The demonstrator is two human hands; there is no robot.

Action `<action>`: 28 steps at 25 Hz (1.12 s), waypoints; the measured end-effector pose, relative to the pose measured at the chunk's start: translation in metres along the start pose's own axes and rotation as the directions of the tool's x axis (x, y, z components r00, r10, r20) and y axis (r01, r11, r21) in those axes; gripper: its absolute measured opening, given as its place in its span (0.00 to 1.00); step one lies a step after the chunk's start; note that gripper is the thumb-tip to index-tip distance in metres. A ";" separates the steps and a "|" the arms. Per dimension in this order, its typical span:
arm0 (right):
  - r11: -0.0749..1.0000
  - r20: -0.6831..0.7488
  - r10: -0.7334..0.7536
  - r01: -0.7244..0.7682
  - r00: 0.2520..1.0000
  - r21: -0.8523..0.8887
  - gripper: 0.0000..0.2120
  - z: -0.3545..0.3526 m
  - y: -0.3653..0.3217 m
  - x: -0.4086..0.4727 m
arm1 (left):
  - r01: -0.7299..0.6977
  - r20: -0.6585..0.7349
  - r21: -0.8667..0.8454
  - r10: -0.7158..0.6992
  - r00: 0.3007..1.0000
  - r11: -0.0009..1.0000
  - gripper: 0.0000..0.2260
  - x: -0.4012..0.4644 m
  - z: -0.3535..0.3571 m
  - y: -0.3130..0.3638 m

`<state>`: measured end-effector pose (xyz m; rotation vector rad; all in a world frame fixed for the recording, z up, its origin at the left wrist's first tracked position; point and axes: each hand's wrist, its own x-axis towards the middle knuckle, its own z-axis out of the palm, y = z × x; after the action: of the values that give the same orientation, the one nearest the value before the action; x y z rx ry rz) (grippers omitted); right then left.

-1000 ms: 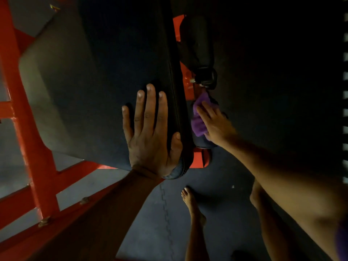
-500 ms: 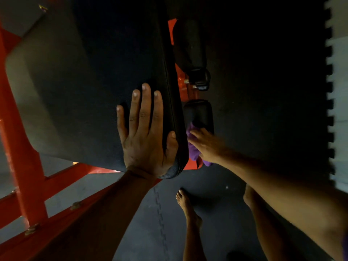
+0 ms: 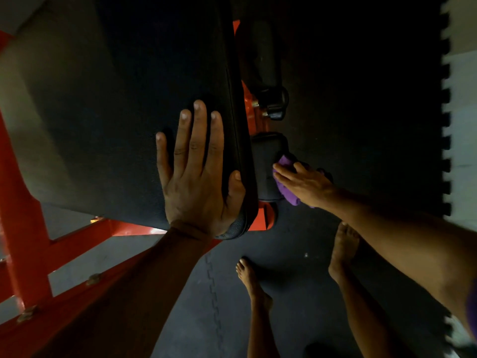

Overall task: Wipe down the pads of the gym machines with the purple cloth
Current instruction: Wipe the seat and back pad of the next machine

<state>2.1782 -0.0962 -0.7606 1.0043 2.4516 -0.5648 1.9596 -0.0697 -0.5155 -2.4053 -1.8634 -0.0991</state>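
A large black pad (image 3: pixel 124 104) fills the upper left, mounted on an orange machine frame (image 3: pixel 23 202). My left hand (image 3: pixel 196 174) lies flat on its lower right corner, fingers straight, thumb at the pad's edge. Right of it, lower down, sits a small black roller pad (image 3: pixel 265 161). My right hand (image 3: pixel 307 183) presses the bunched purple cloth (image 3: pixel 289 195) against that small pad's right side, fingers extended over the cloth. A second black roller pad (image 3: pixel 260 52) lies farther up, with a black knob (image 3: pixel 276 102) between them.
Dark interlocking floor mats (image 3: pixel 335 125) cover the ground, their toothed edge (image 3: pixel 445 125) meeting pale floor at the right. My bare feet (image 3: pixel 247 277) stand below the small pad. Orange frame bars (image 3: pixel 77 236) cross the lower left.
My right hand with the cloth slid down the small pad, then shifted to its right side and a little up. My left hand stayed flat on the large pad.
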 end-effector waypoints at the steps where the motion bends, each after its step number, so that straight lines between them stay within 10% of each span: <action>1: 0.999 0.043 0.022 -0.024 0.999 0.044 0.53 0.001 0.007 -0.006 | 0.001 0.001 -0.004 -0.001 1.000 1.000 0.33 0.000 -0.001 0.000; 3: 0.959 0.094 0.080 -0.102 0.992 0.266 0.53 -0.008 0.016 -0.012 | 0.003 0.008 -0.011 -0.003 1.000 1.000 0.33 -0.001 -0.001 0.000; 7: 0.808 -0.272 0.351 -0.143 0.896 0.572 0.43 -0.046 0.010 0.032 | 0.002 0.004 -0.004 -0.002 1.000 1.000 0.33 -0.001 0.000 0.000; 13: 0.799 -0.129 0.453 -0.337 0.882 0.498 0.26 0.003 -0.062 0.051 | -0.006 -0.004 0.011 0.006 1.000 1.000 0.33 -0.002 0.001 -0.001; 18: 0.676 -0.030 0.387 -0.261 0.922 0.689 0.33 0.041 -0.094 -0.020 | 0.003 0.005 0.012 -0.003 1.000 1.000 0.32 -0.003 0.000 0.000; 21: 0.570 -0.154 0.564 -0.247 0.811 0.784 0.33 -0.010 -0.042 0.024 | 0.009 -0.012 0.010 -0.009 1.000 1.000 0.32 -0.002 0.001 0.000; 28: 0.842 -0.021 0.315 -0.269 0.949 0.468 0.36 0.023 -0.055 0.013 | 0.000 -0.004 0.001 0.000 1.000 1.000 0.32 -0.004 0.001 0.000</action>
<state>2.1352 -0.1367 -0.7748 1.5955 2.2195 -1.0416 1.9583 -0.0733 -0.5172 -2.4031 -1.8607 -0.1032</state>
